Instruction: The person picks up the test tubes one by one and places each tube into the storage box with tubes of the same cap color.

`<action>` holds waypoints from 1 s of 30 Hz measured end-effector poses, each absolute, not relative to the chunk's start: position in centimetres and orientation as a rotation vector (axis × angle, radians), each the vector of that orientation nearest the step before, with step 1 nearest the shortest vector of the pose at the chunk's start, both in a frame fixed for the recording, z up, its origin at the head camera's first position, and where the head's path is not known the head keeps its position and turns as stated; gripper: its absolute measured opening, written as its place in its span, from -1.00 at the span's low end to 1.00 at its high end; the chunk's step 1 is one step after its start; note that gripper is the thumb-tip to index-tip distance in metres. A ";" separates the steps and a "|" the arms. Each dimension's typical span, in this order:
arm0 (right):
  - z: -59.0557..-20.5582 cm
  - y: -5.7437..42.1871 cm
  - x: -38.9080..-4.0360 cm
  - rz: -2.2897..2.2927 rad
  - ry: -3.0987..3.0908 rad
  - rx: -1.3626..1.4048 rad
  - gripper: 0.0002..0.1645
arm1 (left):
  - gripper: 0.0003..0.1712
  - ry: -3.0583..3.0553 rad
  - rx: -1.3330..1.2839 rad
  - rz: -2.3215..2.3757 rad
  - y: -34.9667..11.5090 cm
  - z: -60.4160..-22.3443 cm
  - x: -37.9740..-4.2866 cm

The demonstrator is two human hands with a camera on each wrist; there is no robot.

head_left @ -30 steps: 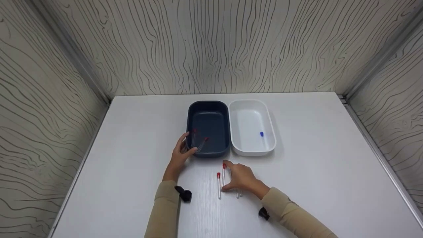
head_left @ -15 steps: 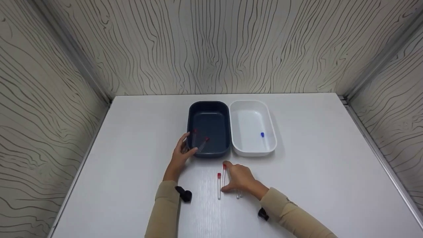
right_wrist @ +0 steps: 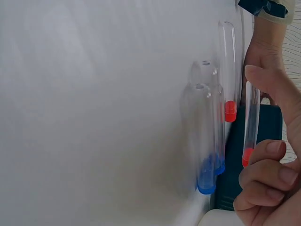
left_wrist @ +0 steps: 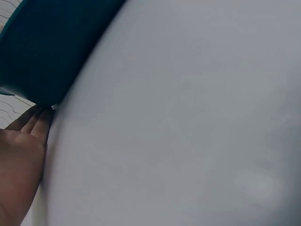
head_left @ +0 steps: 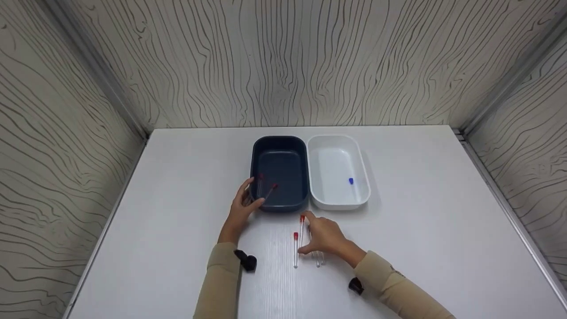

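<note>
My right hand (head_left: 327, 235) pinches a red-capped test tube (right_wrist: 251, 117) end to end, thumb at its clear bottom and a finger at the cap. It looks raised off the table in the right wrist view. To its left another red-capped test tube (head_left: 296, 252) lies on the table. Blue-capped test tubes (right_wrist: 205, 136) lie beneath the right hand, mostly hidden by it in the head view. My left hand (head_left: 240, 212) grips the near left corner of a dark blue bin (head_left: 302, 177), thumb over its rim. Inside that bin are two red-capped test tubes (head_left: 271, 191).
A white bin (head_left: 340, 205) stands against the right side of the dark one. In it lies a test tube with a blue cap (head_left: 351, 180); its clear body hardly shows. Wood-patterned panels (head_left: 283, 66) border the white table (head_left: 155, 221) at the back and sides.
The right hand has shifted slightly forward with the red-capped test tube, leaving more of the blue-capped tubes' ends in view. My left hand stays at the dark blue bin's corner.
</note>
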State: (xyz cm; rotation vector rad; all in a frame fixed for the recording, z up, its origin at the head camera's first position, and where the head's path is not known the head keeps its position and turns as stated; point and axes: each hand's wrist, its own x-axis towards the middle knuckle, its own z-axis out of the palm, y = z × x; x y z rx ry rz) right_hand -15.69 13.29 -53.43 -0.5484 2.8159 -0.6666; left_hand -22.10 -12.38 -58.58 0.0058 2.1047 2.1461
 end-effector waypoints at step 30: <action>-48.7 12.2 -18.3 -0.832 2.759 -0.622 0.14 | -0.11 2.123 0.019 2.138 -12.4 -58.1 -22.2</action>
